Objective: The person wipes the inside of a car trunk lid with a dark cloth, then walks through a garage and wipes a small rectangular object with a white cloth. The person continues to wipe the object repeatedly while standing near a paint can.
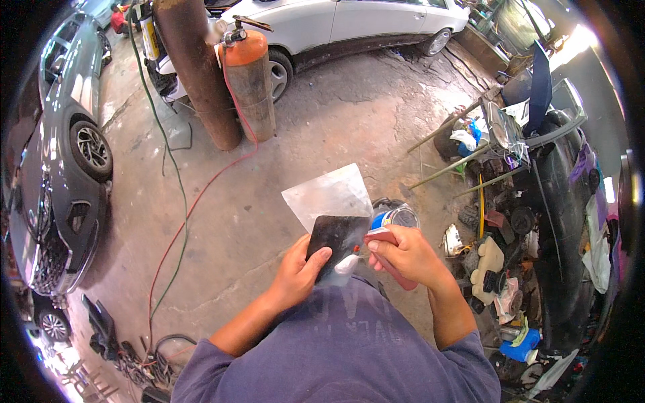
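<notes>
My left hand (299, 272) grips a dark flat board (329, 235) by its left edge, the thumb on top. On the board's lower right lies a white blob of paste (347, 264), with a small red dab (356, 248) just above it. My right hand (406, 255) is closed around a flat reddish-brown tube-like piece (401, 277), close to the board's right edge; its exact kind is hard to tell. A pale sheet (329, 191) shows beyond the board. Behind my right hand stands a can (403, 216) with a blue label, partly hidden.
A white car (363, 27) is at the back and a dark car (67, 174) at the left. Two gas cylinders (248, 87) stand ahead. Red and green hoses (178, 235) cross the concrete floor. Metal legs (443, 171), a black bumper (561, 235) and scattered parts (487, 269) lie right.
</notes>
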Motion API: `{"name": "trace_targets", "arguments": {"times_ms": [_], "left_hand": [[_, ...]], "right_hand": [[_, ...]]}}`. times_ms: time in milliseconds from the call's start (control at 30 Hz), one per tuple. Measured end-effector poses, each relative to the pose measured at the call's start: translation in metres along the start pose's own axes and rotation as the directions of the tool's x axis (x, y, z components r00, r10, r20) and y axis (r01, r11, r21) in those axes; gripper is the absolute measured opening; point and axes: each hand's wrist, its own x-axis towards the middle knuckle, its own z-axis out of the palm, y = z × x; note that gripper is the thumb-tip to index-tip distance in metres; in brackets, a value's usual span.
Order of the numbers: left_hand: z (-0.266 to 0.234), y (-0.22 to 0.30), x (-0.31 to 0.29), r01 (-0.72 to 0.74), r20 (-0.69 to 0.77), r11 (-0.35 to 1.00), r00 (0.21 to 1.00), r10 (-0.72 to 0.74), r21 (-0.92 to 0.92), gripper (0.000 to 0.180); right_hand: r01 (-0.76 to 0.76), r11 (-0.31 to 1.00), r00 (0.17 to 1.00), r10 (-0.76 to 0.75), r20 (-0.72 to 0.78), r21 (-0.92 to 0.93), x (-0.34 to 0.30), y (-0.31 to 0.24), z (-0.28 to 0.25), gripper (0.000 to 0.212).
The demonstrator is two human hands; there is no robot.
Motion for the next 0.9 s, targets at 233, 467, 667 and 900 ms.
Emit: {"name": "trace_targets", "arguments": {"times_ms": [233, 467, 667, 900], "left_hand": [[-0.009, 0.002, 0.001, -0.015, 0.104, 0.989, 0.995, 0.0, 0.144, 0.03], [0.004, 0.019, -0.002, -0.138, 0.097, 0.95, 0.989, 0.115, 0.281, 0.028], [0.013, 0.015, 0.004, -0.144, 0.109, 0.921, 0.988, 0.111, 0.362, 0.031], [0.027, -0.018, 0.027, -0.082, 0.079, 0.954, 0.995, 0.061, 0.288, 0.031]], "right_hand": [[0.021, 0.995, 1.0, -0.021, 0.007, -0.101, 0.0, -0.004, 0.0, 0.019], [0.013, 0.982, 0.998, -0.025, -0.062, -0.189, 0.002, -0.005, 0.003, 0.018], [0.107, 0.804, 0.963, -0.231, -0.142, -0.585, 0.01, 0.012, 0.0, 0.017], [0.101, 0.762, 0.962, -0.238, -0.131, -0.639, 0.023, 0.022, -0.023, 0.019]]}}
